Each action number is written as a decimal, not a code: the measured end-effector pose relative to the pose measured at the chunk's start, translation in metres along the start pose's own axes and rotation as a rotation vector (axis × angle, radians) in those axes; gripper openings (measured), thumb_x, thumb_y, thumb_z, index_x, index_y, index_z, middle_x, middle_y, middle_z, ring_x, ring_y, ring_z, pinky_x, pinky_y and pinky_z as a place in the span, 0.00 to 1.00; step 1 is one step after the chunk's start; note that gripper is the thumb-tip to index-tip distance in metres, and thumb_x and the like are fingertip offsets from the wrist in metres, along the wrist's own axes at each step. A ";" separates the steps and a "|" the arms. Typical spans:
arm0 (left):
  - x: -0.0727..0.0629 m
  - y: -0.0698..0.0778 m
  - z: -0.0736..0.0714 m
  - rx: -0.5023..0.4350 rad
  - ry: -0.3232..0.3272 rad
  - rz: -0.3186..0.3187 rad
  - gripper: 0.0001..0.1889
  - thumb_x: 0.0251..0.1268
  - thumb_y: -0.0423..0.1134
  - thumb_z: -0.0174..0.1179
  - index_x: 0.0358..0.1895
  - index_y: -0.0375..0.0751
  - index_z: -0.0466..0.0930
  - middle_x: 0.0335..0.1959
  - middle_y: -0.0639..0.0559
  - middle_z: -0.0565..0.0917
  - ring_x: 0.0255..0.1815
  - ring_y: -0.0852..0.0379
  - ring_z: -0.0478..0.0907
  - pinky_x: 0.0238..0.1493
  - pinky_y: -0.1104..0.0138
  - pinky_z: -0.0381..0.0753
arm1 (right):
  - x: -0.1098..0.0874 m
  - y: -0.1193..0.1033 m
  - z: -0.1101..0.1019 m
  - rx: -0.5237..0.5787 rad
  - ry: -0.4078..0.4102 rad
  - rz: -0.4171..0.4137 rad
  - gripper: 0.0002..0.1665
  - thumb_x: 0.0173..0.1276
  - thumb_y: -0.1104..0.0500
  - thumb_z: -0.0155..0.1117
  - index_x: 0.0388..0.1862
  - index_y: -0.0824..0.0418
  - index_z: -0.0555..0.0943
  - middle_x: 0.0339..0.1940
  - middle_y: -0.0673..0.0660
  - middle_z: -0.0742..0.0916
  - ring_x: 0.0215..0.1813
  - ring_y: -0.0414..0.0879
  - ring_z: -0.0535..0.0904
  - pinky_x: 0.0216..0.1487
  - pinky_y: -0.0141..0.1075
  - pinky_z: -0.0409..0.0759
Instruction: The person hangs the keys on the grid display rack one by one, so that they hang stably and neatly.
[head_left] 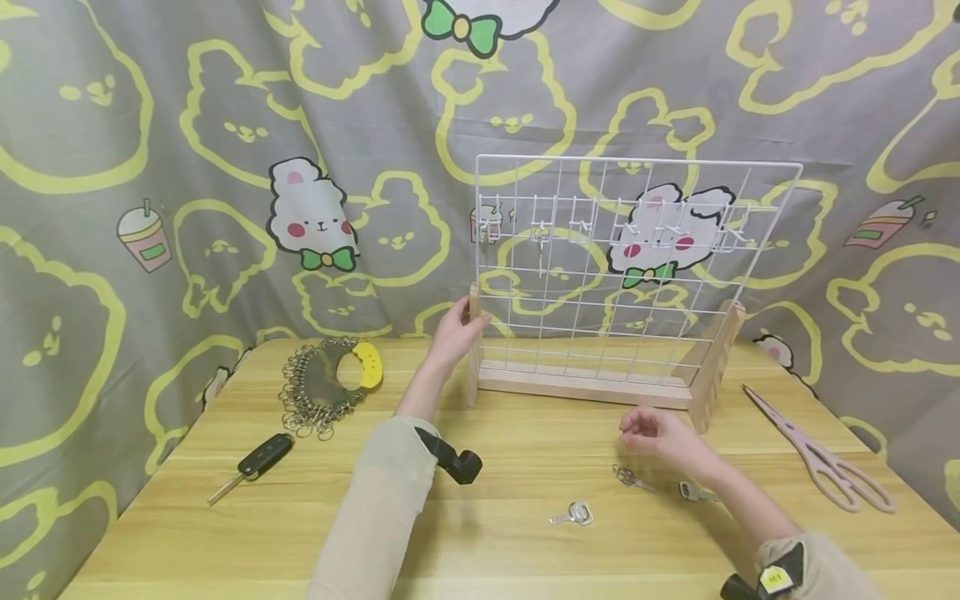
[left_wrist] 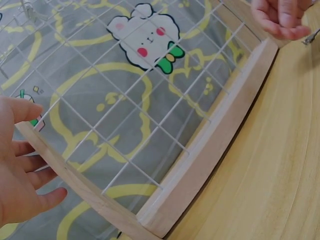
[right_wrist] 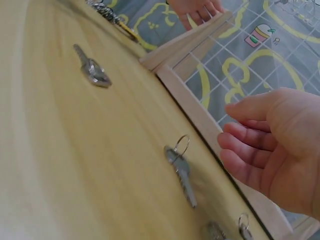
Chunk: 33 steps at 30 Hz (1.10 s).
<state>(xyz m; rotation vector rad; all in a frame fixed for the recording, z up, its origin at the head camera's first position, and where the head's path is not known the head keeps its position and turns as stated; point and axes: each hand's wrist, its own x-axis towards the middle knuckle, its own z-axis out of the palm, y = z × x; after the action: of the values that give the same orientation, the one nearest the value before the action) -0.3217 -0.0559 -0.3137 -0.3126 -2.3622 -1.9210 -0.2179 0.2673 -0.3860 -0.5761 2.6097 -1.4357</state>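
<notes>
In the head view, we judge the work to be partly done: on the rack [head_left: 585,386], a hanging key [head_left: 541,260] dangles from the second hook from the left, and the leftmost hook [head_left: 486,230] seems to bear something too small for us to name, while on the other hooks [head_left: 628,233] we make out no key. What is left appears to be the loose keys [head_left: 576,513] on the bench [head_left: 517,571], three of which we see near the right hand [head_left: 663,440] and its forearm; a car key [head_left: 266,457] lies well apart at the left. The left hand [head_left: 452,333] is at the rack's left upright [head_left: 473,367]. In the left wrist view we learn what the head view half hides: that hand's fingers are spread apart, thumb on the grid side and the others on the outer side of the upright, though we cannot tell how firmly they press; of the keys, only a scrap of metal shows at the right edge. In the right wrist view we see the right hand's thumb apart from its loosely bent fingers, with nothing visible between them, and we pick out a ring [right_wrist: 183,136] through the nearest key, hard to read from the head. Blurred metal pieces [right_wrist: 244,231] are cut off at the lower edge; we cannot count them surely.
</notes>
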 end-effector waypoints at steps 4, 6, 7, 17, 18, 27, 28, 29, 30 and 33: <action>0.000 0.000 0.000 -0.003 -0.003 0.001 0.34 0.65 0.42 0.55 0.70 0.35 0.53 0.68 0.40 0.62 0.67 0.45 0.60 0.68 0.57 0.59 | -0.005 0.007 0.004 0.001 -0.073 0.014 0.14 0.62 0.63 0.61 0.41 0.72 0.72 0.31 0.57 0.79 0.33 0.42 0.76 0.31 0.30 0.79; 0.000 0.001 -0.001 -0.004 -0.003 0.000 0.34 0.65 0.42 0.55 0.71 0.35 0.52 0.68 0.40 0.62 0.67 0.45 0.60 0.68 0.57 0.59 | -0.007 0.009 0.006 0.009 -0.099 0.017 0.14 0.61 0.63 0.62 0.40 0.72 0.72 0.30 0.57 0.79 0.30 0.42 0.75 0.28 0.30 0.79; 0.000 0.001 -0.001 -0.007 -0.004 0.001 0.34 0.65 0.42 0.55 0.71 0.35 0.52 0.68 0.40 0.62 0.67 0.45 0.60 0.68 0.57 0.59 | -0.008 0.010 0.007 0.015 -0.111 0.018 0.14 0.61 0.64 0.62 0.40 0.72 0.72 0.30 0.58 0.79 0.29 0.42 0.75 0.27 0.30 0.78; 0.000 0.000 0.000 -0.008 -0.009 -0.001 0.34 0.65 0.42 0.55 0.71 0.36 0.52 0.69 0.40 0.61 0.68 0.45 0.59 0.68 0.56 0.58 | -0.011 0.018 0.016 -0.039 -0.119 0.026 0.13 0.58 0.61 0.66 0.36 0.68 0.75 0.27 0.55 0.79 0.27 0.39 0.73 0.25 0.28 0.75; 0.000 -0.001 0.000 -0.008 -0.009 -0.002 0.34 0.65 0.41 0.55 0.71 0.36 0.52 0.69 0.40 0.61 0.68 0.45 0.59 0.68 0.56 0.58 | -0.011 0.019 0.017 -0.058 -0.112 0.020 0.12 0.58 0.60 0.66 0.35 0.66 0.75 0.26 0.54 0.79 0.27 0.38 0.73 0.26 0.28 0.75; 0.000 -0.003 0.000 -0.019 -0.013 0.004 0.34 0.65 0.41 0.55 0.70 0.36 0.53 0.68 0.40 0.62 0.67 0.45 0.60 0.68 0.56 0.58 | -0.011 0.022 0.020 -0.124 -0.101 -0.019 0.06 0.62 0.60 0.63 0.31 0.63 0.77 0.24 0.50 0.80 0.26 0.37 0.74 0.27 0.29 0.75; 0.000 -0.004 0.000 -0.021 -0.013 0.005 0.34 0.65 0.42 0.55 0.70 0.36 0.53 0.68 0.40 0.62 0.67 0.45 0.59 0.68 0.57 0.58 | -0.011 0.021 0.020 -0.131 -0.101 -0.022 0.06 0.62 0.60 0.63 0.30 0.62 0.77 0.24 0.50 0.81 0.27 0.37 0.74 0.28 0.29 0.76; 0.000 -0.004 0.000 -0.022 -0.012 0.006 0.34 0.65 0.42 0.55 0.70 0.36 0.53 0.68 0.40 0.62 0.68 0.45 0.59 0.68 0.57 0.58 | -0.011 0.021 0.020 -0.133 -0.102 -0.026 0.06 0.62 0.60 0.62 0.30 0.62 0.77 0.24 0.50 0.81 0.27 0.37 0.75 0.28 0.30 0.76; 0.000 -0.004 0.000 -0.024 -0.011 0.006 0.34 0.65 0.42 0.55 0.70 0.36 0.53 0.68 0.40 0.62 0.68 0.45 0.59 0.68 0.57 0.58 | -0.011 0.021 0.020 -0.136 -0.101 -0.029 0.06 0.63 0.60 0.62 0.30 0.61 0.77 0.24 0.50 0.81 0.27 0.37 0.75 0.28 0.30 0.75; -0.001 -0.003 0.000 -0.024 -0.009 0.006 0.34 0.65 0.42 0.55 0.70 0.36 0.53 0.68 0.40 0.62 0.68 0.45 0.59 0.68 0.56 0.58 | -0.011 0.019 0.020 -0.136 -0.103 -0.029 0.06 0.63 0.60 0.62 0.29 0.61 0.77 0.23 0.49 0.81 0.23 0.36 0.72 0.23 0.28 0.73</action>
<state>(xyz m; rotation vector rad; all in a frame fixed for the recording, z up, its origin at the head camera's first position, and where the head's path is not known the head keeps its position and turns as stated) -0.3218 -0.0568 -0.3167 -0.3300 -2.3426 -1.9508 -0.2074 0.2654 -0.4138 -0.6861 2.6426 -1.2077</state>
